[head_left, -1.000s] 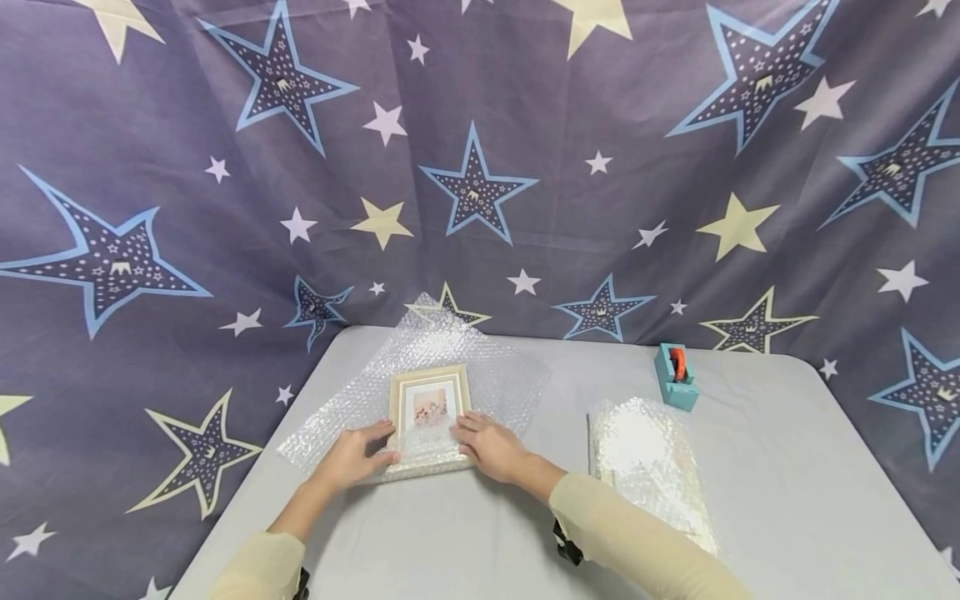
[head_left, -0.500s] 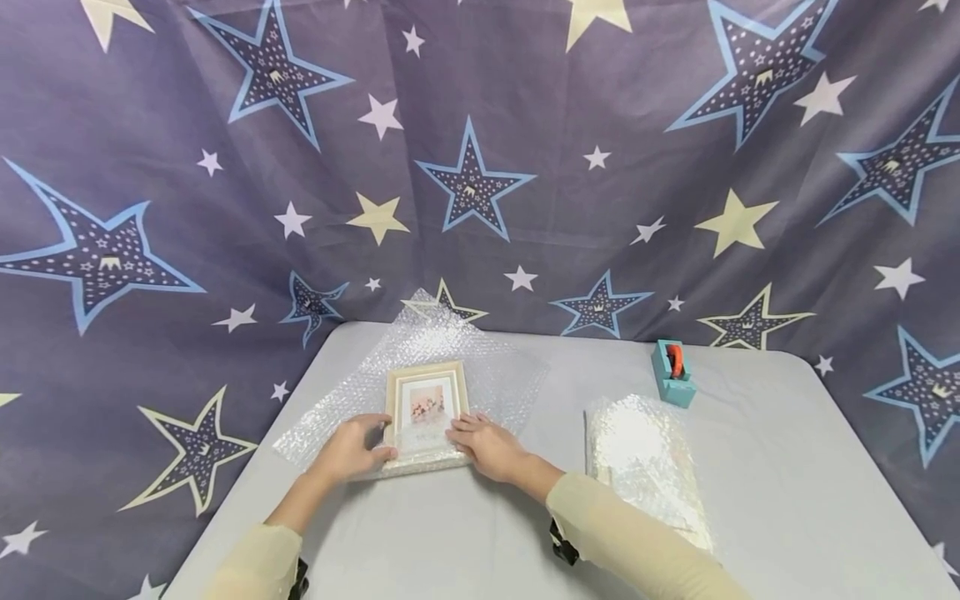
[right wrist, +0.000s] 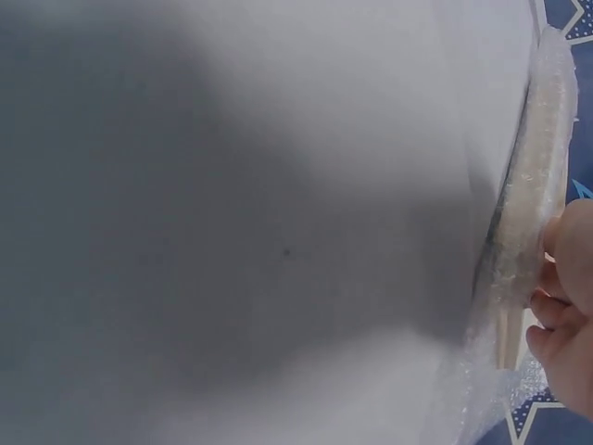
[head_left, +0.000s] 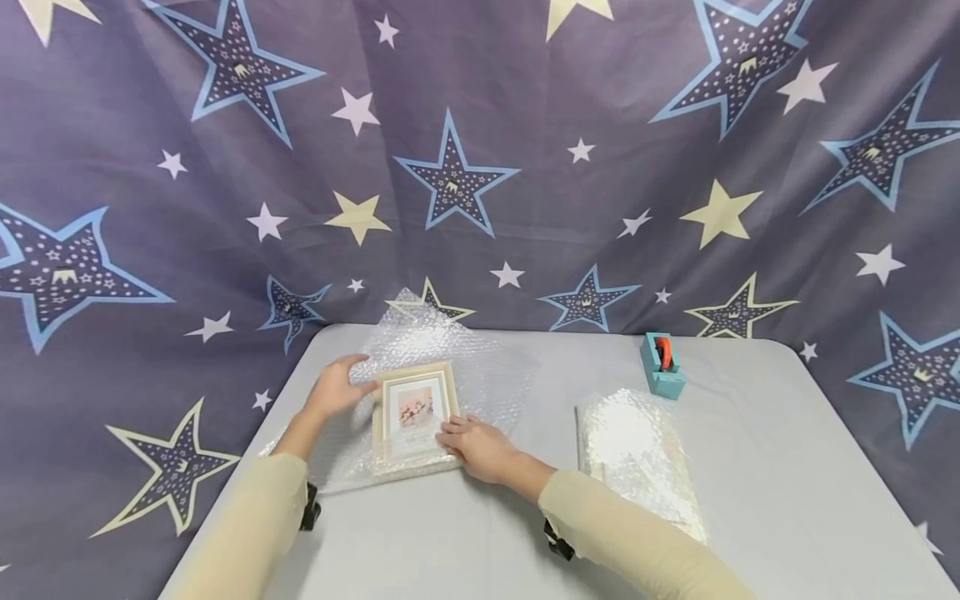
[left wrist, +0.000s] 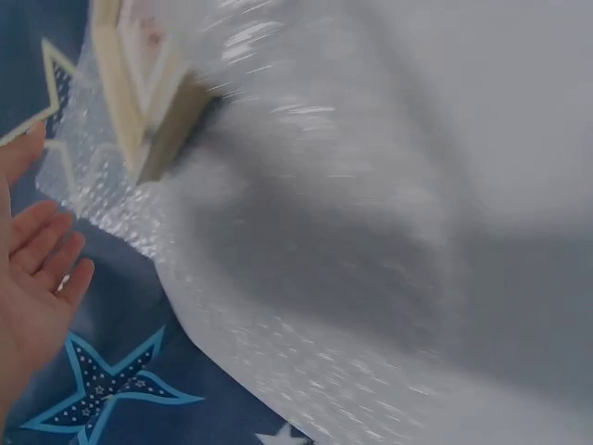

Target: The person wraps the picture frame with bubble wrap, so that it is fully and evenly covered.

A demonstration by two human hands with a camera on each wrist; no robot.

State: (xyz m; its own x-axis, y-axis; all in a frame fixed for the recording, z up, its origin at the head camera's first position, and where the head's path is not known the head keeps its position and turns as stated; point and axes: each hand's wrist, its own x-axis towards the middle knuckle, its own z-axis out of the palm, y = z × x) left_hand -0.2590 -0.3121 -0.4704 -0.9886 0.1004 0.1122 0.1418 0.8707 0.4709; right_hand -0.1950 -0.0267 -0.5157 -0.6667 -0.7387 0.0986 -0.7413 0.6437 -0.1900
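Head view shows a photo frame [head_left: 411, 412] lying face up on bubble wrap [head_left: 487, 371], just left of centre in the lower half of the view, on a grey table [head_left: 757, 433]. Wrapping looks only begun: a clear flap [head_left: 411, 446] covers the frame's lower part, while the wrap on its other sides lies spread out, one corner reaching up to the table's far edge. Those sides seem left to fold, and no tape can be made out on this piece. A parcel [head_left: 637, 458] in the same sort of wrap, at lower right, looks already done; what is inside cannot be told clearly. A teal tape dispenser [head_left: 662, 367] with a red-orange part stands above it, well apart from both hands.

The photo frame is rectangular and pale wood-coloured, with a white mat round a small pinkish print [head_left: 417, 403]; it sits slightly turned, its lower part dulled by the flap.

The left hand [head_left: 336, 390] is at the frame's upper left, fingers parted from the thumb and gripping nothing; whether the thumb touches the edge cannot be told. The right hand [head_left: 482, 450] rests its extended fingers on the lower right of the frame, without gripping it
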